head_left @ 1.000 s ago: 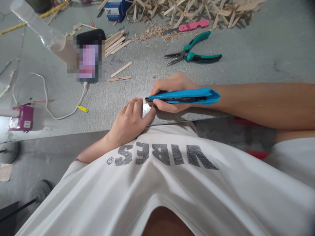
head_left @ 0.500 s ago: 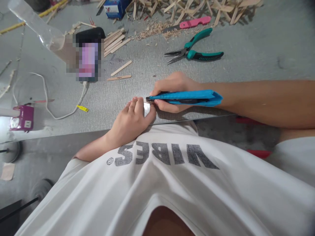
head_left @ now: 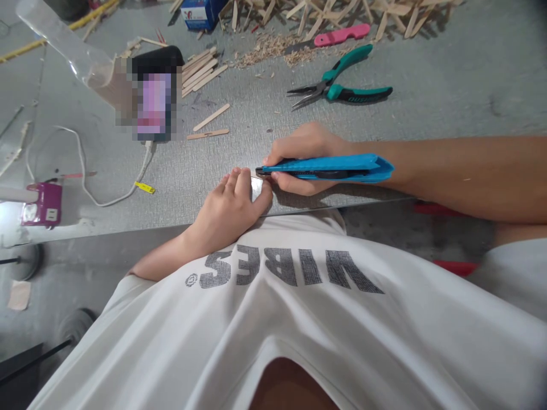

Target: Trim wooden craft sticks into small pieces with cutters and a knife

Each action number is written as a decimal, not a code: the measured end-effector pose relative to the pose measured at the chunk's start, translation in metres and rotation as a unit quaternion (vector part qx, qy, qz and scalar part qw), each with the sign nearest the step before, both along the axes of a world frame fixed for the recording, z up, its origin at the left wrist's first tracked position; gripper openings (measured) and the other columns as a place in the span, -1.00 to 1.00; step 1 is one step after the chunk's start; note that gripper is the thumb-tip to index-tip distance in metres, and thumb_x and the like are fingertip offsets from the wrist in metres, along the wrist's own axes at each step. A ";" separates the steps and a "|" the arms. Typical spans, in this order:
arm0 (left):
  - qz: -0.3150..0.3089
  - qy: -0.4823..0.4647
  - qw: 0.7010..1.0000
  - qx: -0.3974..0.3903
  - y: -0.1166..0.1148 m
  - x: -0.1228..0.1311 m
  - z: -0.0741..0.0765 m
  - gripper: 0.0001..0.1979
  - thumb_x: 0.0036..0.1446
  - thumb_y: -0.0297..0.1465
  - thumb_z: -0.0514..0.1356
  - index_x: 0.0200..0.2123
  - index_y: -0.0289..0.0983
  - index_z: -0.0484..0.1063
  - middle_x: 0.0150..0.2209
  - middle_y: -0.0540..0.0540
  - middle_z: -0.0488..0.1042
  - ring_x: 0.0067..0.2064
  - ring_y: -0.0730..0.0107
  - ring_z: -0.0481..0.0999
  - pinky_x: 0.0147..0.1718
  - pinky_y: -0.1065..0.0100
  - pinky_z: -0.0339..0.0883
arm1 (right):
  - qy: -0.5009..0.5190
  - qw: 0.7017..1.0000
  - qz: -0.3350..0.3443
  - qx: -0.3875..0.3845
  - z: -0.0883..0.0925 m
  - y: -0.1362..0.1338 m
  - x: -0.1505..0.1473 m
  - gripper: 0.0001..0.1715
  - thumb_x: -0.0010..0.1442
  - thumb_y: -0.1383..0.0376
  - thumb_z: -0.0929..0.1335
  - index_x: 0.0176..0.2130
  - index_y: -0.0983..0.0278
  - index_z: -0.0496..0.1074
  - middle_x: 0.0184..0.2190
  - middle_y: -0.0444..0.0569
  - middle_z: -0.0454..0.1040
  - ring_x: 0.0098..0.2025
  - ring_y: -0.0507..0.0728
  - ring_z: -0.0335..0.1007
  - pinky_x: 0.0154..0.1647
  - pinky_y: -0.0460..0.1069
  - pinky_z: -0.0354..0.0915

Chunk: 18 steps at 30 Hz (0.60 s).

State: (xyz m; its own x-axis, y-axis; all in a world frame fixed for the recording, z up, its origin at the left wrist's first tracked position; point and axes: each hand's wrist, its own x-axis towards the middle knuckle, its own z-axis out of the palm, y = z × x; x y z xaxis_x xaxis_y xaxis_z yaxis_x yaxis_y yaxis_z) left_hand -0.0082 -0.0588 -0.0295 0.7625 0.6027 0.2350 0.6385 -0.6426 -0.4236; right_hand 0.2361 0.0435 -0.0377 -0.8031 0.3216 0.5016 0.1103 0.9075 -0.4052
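My right hand (head_left: pixel 305 159) is closed around a blue utility knife (head_left: pixel 333 165), whose black tip points left, close to my left thumb. My left hand (head_left: pixel 233 199) presses down at the table's near edge, its fingertips and thumb around a small shiny flat piece (head_left: pixel 256 187). A thin edge, perhaps of wood, shows beside that piece under the knife tip; most of it is hidden by my fingers. Two loose wooden sticks (head_left: pixel 211 117) lie beyond my left hand.
Green-handled pliers (head_left: pixel 329 88) lie open behind my right hand. Further back are a pink-handled blade (head_left: pixel 342 35), wood shavings (head_left: pixel 265 50), crossed-stick pieces (head_left: pixel 316 14), stacked sticks (head_left: pixel 199 73) and a blue box (head_left: pixel 200 12). A phone (head_left: pixel 154 105) with a white cable (head_left: pixel 81 165) stands left, near a purple device (head_left: pixel 47 206).
The view has shifted slightly. Both hands keep nearly the same pose, and a little more of the shiny piece shows between my left fingers and thumb.
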 end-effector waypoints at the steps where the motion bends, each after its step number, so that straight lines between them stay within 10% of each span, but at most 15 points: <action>1: 0.000 -0.001 1.000 0.001 0.000 0.000 0.000 -0.59 0.47 -0.66 0.06 0.21 -0.35 0.59 0.13 -0.52 0.70 0.12 -0.16 0.82 -0.06 0.11 0.81 | 0.004 1.000 0.002 0.004 0.000 0.000 0.000 -0.92 0.42 0.34 0.30 -0.15 0.25 0.41 -0.45 -0.16 0.46 -0.45 -0.02 0.26 -0.34 -0.12 0.26; 18: 0.007 -0.007 1.000 -0.023 0.001 0.001 -0.001 -0.55 0.48 -0.67 0.01 0.23 -0.38 0.58 0.14 -0.53 0.69 0.16 -0.23 0.79 -0.03 0.06 0.80 | 0.013 0.999 0.005 0.029 0.000 -0.001 0.004 -0.96 0.44 0.31 0.30 -0.11 0.21 0.37 -0.42 -0.17 0.51 -0.46 -0.03 0.31 -0.36 -0.11 0.23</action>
State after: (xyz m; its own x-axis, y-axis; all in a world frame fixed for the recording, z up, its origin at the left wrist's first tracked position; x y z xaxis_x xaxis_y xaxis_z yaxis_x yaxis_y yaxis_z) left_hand -0.0071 -0.0577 -0.0307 0.7509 0.6239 0.2167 0.6530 -0.6520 -0.3854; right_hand 0.2405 0.0427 -0.0374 -0.7923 0.2844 0.5398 0.0920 0.9303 -0.3551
